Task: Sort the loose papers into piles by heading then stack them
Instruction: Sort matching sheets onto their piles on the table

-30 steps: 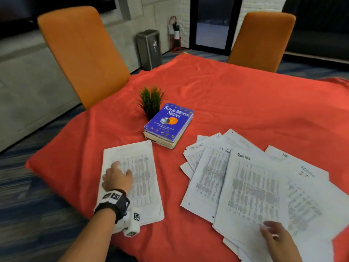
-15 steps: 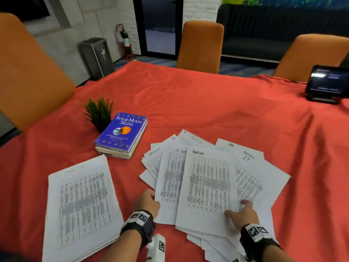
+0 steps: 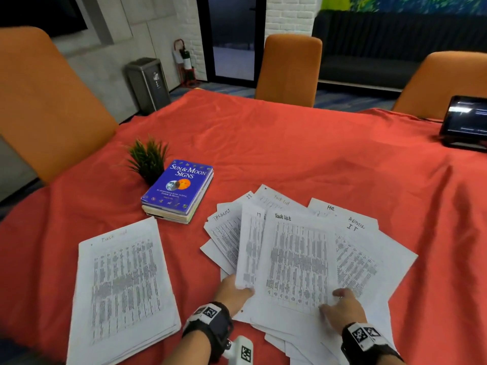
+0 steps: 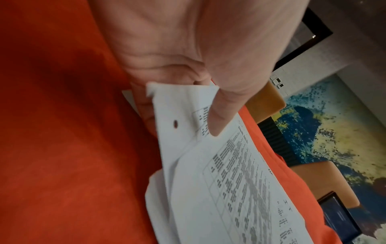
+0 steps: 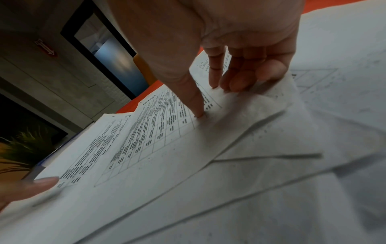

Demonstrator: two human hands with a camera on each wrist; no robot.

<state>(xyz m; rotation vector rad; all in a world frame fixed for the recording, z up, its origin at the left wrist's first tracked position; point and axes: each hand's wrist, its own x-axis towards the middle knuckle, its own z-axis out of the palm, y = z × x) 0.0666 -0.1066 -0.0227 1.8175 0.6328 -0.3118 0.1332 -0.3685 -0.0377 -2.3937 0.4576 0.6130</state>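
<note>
While one pile headed "Task" already lies squared at the left of the desk, most of the sorting is judged undone: the loose papers are fanned at centre right, showing mixed headings such as "Task List", "IT", "HR" and "Admin". The left hand pinches the near corner of a sheet, thumb on top and fingers beneath. The right hand rests with straight thumb and fingertips on the top "Task List" sheet. Other piles and the final stack remain to be made. Sheets buried in the fan hide their headings; the printed tables are illegible; the fan's near edge is cut off.
</note>
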